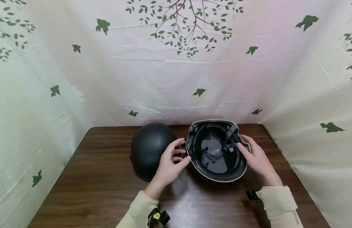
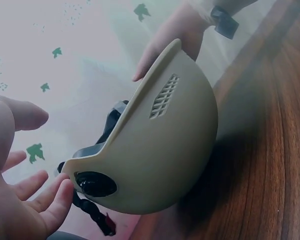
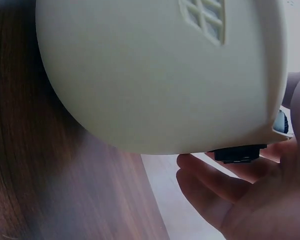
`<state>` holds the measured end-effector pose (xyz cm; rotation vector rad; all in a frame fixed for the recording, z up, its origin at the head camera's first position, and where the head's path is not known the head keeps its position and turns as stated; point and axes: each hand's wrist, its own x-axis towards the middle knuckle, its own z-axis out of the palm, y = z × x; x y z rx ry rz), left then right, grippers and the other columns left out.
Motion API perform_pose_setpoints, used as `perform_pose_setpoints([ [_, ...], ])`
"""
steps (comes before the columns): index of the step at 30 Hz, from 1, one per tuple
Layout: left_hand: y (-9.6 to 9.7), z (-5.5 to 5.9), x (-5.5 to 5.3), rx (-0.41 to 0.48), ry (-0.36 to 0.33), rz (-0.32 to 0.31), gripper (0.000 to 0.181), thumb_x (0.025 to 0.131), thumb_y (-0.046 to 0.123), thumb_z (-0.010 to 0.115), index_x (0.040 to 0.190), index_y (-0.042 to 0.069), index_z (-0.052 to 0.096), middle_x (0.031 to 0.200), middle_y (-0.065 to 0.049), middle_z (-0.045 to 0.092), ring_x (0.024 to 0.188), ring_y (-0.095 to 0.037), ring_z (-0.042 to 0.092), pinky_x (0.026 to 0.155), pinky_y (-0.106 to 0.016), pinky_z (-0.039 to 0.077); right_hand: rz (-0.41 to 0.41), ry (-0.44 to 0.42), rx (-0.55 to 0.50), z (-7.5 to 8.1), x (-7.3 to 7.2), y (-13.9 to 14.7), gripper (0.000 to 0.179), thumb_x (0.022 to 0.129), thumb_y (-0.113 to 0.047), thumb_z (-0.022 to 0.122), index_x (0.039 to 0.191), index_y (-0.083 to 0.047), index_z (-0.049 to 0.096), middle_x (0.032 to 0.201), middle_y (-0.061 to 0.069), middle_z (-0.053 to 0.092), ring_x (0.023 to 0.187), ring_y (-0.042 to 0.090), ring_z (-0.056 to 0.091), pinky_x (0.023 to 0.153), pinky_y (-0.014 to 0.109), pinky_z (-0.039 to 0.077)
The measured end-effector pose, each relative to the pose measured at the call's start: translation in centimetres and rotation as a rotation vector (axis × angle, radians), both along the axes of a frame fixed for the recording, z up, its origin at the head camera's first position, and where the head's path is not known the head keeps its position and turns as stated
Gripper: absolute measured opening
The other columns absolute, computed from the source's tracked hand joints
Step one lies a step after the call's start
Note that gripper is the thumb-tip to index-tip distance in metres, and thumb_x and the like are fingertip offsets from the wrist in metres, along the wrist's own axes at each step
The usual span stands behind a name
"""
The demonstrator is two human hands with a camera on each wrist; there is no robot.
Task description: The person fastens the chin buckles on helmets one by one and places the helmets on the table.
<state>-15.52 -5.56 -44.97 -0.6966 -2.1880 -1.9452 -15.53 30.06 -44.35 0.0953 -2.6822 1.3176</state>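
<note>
Beige helmet: [image 2: 165, 135] at the centre of this dial, toward the far edge of the surface [image 1: 87, 186], with twelve o'clock at that edge in the head view; its hollow faces up and its shell down. Whether the shell meets the wood, I cannot tell.
Right hand: [image 1: 258, 160] at the helmet's three o'clock, gripping the rim with the thumb over the inner side and the fingers outside and below.
Left hand: [image 1: 170, 163] between eight and nine o'clock, fairly wide, fingers fanned and softly bent, thumb apart. Its fingertips are at the rim; whether they touch it, I cannot tell.
Inside: a dark lining, with grey straps [image 1: 231, 133] running from about one o'clock.
Shell: in the left wrist view, a lattice vent [image 2: 164, 97] toward twelve o'clock and a round black knob [image 2: 96, 184] toward seven, close to the left fingertips.
Black helmet: [image 1: 150, 148] at nine o'clock from the beige one, dome up on the surface, partly covered by the left hand in the head view.
Sleeves: cream cuffs [image 1: 278, 197] on both arms.
Backdrop: pale cloth [image 1: 164, 76] beyond twelve o'clock and down both sides, printed with green birds and leafy branches.
</note>
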Motion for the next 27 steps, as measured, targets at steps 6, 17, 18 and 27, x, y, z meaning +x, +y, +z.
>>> perform_pose_setpoints([
  [6,0.0,-0.4,0.0,-0.040,-0.020,0.006,0.068,0.093,0.014,0.080,0.154,0.024,0.051,0.153,-0.011,0.053,0.121,-0.034,0.066,0.092,-0.048,0.060,-0.018,0.040,0.014,0.1,0.0,0.0,0.060,0.110,-0.040,0.053,0.160,-0.008,0.040,0.157,0.024,0.046,0.140,0.042,0.043,0.106,0.053,0.039],
  [17,0.2,-0.6,0.0,-0.076,-0.020,-0.010,0.070,0.093,0.014,0.079,0.155,0.024,0.050,0.155,-0.004,0.053,0.121,-0.033,0.066,0.093,-0.043,0.060,-0.025,0.191,0.074,1.0,0.0,-0.7,0.052,0.110,-0.033,0.057,0.155,-0.009,0.048,0.148,0.022,0.057,0.134,0.043,0.054,0.103,0.033,0.048],
  [18,0.2,-0.7,0.0,-0.074,-0.020,-0.011,0.069,0.093,0.014,0.079,0.155,0.024,0.050,0.155,-0.004,0.053,0.121,-0.034,0.066,0.093,-0.044,0.060,-0.033,0.223,0.093,1.1,0.0,-0.8,0.050,0.109,-0.030,0.058,0.154,-0.009,0.050,0.145,0.021,0.060,0.129,0.041,0.058,0.097,0.023,0.047],
  [27,0.3,-0.8,0.1,-0.081,-0.032,0.002,0.069,0.094,0.017,0.080,0.156,0.024,0.050,0.153,-0.005,0.053,0.121,-0.031,0.065,0.093,-0.047,0.060,-0.058,0.488,0.162,3.1,0.4,-2.6,0.041,0.101,-0.014,0.070,0.141,-0.009,0.064,0.134,0.014,0.065,0.115,0.030,0.064,0.092,0.005,0.040],
])
